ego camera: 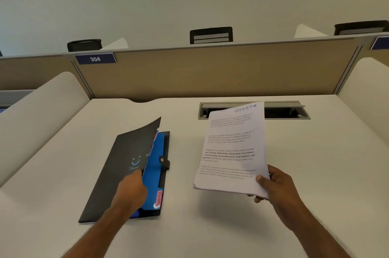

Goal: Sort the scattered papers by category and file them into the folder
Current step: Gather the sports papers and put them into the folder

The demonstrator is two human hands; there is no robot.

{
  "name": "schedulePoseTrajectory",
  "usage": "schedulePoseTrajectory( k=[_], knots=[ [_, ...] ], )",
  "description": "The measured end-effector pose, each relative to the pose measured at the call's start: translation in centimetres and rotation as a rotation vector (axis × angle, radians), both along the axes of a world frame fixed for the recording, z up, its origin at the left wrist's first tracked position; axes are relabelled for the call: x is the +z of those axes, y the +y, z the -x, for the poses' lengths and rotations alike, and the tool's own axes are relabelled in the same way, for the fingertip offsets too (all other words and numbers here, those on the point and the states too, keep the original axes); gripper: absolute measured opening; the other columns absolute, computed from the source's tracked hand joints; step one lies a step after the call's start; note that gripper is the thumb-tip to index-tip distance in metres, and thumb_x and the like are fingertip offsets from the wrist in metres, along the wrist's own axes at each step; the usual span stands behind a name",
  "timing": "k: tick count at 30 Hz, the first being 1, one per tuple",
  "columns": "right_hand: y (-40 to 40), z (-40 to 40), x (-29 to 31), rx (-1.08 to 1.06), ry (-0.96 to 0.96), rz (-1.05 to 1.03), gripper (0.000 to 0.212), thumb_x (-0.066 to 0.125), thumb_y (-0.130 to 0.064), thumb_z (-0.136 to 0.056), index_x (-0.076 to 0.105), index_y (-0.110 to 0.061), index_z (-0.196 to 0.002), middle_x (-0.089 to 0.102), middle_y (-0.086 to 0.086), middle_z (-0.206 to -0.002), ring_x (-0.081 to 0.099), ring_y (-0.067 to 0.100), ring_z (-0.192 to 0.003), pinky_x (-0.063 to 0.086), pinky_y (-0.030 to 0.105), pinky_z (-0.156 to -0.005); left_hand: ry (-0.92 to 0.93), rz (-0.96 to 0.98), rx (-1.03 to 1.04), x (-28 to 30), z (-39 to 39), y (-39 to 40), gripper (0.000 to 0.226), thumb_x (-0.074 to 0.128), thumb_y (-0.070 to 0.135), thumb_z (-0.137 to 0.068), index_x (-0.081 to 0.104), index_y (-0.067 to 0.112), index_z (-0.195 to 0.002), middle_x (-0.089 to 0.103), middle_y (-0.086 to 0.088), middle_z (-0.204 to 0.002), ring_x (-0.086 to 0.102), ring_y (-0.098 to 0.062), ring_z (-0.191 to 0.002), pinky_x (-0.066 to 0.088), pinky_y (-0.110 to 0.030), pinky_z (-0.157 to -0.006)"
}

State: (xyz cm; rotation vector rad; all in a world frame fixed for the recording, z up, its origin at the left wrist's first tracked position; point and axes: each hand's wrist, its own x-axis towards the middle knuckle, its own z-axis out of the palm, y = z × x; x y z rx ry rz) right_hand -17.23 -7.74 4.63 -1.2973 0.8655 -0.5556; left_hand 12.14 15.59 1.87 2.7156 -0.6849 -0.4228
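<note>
Head view: the left hand [131, 186] lifts the black folder [117, 175] cover, fingertips hidden under it, so its grip is unclear. Right of the folder, the right hand [275, 184] pinches a paper sheaf [231, 148] headed "SPORTS", above the bench [189, 236]; body print is blurred.

We see a desk [210, 226] with a smooth, matt, cream-white top. The folder [117, 173] has a matt black cover that looks like thin plastic, and its inner dividers [154, 173] are glossier blue plastic. The sheets [231, 152] are thin white paper, printed, a little wavy. The partition [210, 72] looks covered in matt beige cloth, with a grey metal frame. The cable tray [284, 110] looks like matt grey metal.
</note>
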Motion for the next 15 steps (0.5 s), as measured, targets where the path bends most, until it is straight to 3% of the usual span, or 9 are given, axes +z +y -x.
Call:
schedulePoseTrajectory(
  k=[6,12,15],
  knots=[
    [1.4,-2.5,3.9,0.041,-0.059,0.079,0.027,0.049,0.001,-0.097,0.064,-0.015,-0.113,0.076,0.008,-0.093,0.070,0.035,-0.063,0.055,0.033,-0.049,0.093,0.217,-0.010,2.3,2.2,-1.4,0.015,0.048,0.014,-0.095,0.053,0.020,-0.107,0.063,0.000,-0.093,0.066,-0.016,-0.078,0.052,-0.023,-0.053],
    [4.0,-5.9,5.3,0.111,-0.024,0.128,0.023,0.049,-0.003,-0.097,0.063,-0.020,-0.104,0.073,0.006,-0.095,0.071,0.022,-0.062,0.054,0.028,-0.048,0.106,0.320,-0.046,4.1,4.8,-3.5,0.010,0.049,0.014,-0.094,0.055,0.022,-0.097,0.065,0.006,-0.090,0.065,-0.014,-0.076,0.052,-0.021,-0.054],
    [5.5,-7.0,5.0,0.171,0.056,0.172,0.020,0.047,-0.005,-0.097,0.063,-0.014,-0.106,0.072,0.008,-0.095,0.071,0.021,-0.065,0.054,0.026,-0.049,0.094,0.319,-0.054,4.4,5.8,-4.4,0.009,0.049,0.017,-0.095,0.050,0.026,-0.099,0.061,0.010,-0.090,0.063,-0.014,-0.077,0.052,-0.019,-0.055]
  ],
)
